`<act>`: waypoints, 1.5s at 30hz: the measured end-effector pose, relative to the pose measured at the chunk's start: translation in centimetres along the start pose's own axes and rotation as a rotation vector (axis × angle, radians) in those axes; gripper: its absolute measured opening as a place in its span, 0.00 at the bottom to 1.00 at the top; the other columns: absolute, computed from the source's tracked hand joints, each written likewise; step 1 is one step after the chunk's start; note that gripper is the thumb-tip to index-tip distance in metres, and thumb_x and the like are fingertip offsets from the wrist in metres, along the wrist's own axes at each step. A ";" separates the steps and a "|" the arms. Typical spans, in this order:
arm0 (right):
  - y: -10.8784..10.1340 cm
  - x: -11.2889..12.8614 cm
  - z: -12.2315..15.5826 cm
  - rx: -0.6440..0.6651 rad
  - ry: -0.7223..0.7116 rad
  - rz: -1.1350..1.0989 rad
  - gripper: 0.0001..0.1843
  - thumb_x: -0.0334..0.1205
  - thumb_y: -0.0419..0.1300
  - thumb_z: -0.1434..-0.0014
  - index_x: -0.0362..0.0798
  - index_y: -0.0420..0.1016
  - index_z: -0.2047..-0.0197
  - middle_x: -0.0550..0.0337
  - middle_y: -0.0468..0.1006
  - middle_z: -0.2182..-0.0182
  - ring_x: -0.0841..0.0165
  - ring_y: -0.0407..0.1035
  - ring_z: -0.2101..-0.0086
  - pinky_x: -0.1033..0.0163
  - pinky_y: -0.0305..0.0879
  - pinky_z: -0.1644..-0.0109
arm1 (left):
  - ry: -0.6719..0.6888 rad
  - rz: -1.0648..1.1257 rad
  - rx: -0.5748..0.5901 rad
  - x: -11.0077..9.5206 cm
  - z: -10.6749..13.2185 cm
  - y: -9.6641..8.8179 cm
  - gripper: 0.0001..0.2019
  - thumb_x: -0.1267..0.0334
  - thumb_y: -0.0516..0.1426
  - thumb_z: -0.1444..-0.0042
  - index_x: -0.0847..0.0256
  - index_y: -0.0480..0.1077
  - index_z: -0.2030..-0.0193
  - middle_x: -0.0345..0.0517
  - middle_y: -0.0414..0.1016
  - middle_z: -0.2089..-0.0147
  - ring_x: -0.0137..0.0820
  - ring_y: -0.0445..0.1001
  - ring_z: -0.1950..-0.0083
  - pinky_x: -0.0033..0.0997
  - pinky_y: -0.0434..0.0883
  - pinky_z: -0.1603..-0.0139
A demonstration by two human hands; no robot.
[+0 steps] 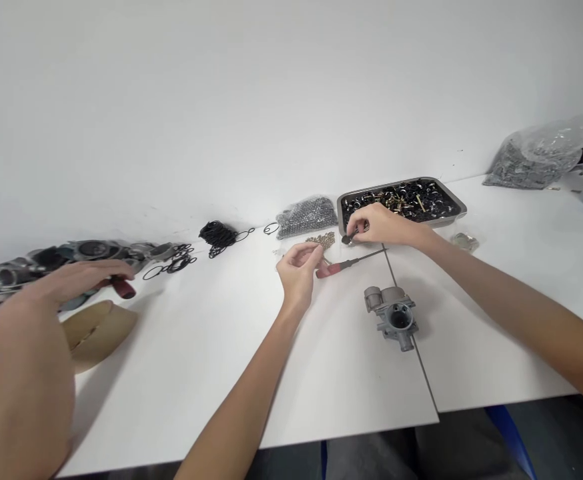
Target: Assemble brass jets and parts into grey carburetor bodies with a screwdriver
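Note:
My left hand (299, 267) is pinched closed beside a small pile of brass-coloured parts (323, 241); whatever its fingertips hold is too small to name. Just right of it lies a screwdriver (339, 267) with a red handle and dark shaft. My right hand (375, 223) is at the front left edge of a metal tray (451, 221), its fingers closed on a small dark round part (347, 239). Nearer the table's front, a grey metal carburetor body (396, 317) rests with its round bore facing up toward me.
At left, a co-worker's hand (79, 277) grips a red handle (122, 287) near a tan curved object (101, 330) and a heap of metal parts (91, 250). Black rubber rings (216, 235), a bag of small parts (307, 217) and a larger clear bag (536, 160) line the wall.

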State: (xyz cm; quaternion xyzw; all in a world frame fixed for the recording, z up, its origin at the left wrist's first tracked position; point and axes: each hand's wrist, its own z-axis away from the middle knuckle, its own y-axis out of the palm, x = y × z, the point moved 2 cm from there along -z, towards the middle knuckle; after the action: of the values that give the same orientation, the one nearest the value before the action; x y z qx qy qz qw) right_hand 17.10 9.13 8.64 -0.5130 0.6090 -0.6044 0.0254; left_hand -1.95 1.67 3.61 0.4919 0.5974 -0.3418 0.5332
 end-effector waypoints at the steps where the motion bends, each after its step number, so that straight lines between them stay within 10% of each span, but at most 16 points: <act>1: 0.3 0.6 0.1 0.028 -0.020 0.001 0.13 0.25 0.57 0.51 0.43 0.80 0.65 0.58 0.79 0.69 0.72 0.68 0.69 0.67 0.61 0.64 | -0.002 0.026 -0.011 0.0 -0.1 -0.1 0.14 0.60 0.67 0.57 0.64 0.71 0.67 0.38 0.72 0.78 0.27 0.71 0.81 0.29 0.71 0.77; 10: 2.9 1.9 0.2 0.147 -0.067 -0.078 0.11 0.25 0.57 0.50 0.42 0.79 0.66 0.58 0.78 0.70 0.73 0.66 0.70 0.67 0.60 0.66 | -0.067 0.190 0.054 0.2 -0.5 -0.1 0.14 0.61 0.68 0.59 0.65 0.71 0.69 0.41 0.74 0.74 0.29 0.73 0.77 0.32 0.73 0.74; 45: 1.7 1.6 -0.1 0.004 0.024 -0.515 0.09 0.33 0.65 0.51 0.42 0.79 0.64 0.55 0.81 0.67 0.69 0.76 0.64 0.64 0.73 0.57 | -0.007 -0.066 0.228 0.1 0.6 0.5 0.19 0.59 0.68 0.58 0.63 0.74 0.58 0.40 0.76 0.76 0.31 0.75 0.77 0.29 0.73 0.75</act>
State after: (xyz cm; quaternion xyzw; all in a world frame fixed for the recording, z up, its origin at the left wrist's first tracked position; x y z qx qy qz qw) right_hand 15.25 7.69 8.29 -0.6438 0.4576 -0.5981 -0.1355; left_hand -1.28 1.28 3.46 0.5283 0.5686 -0.4265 0.4643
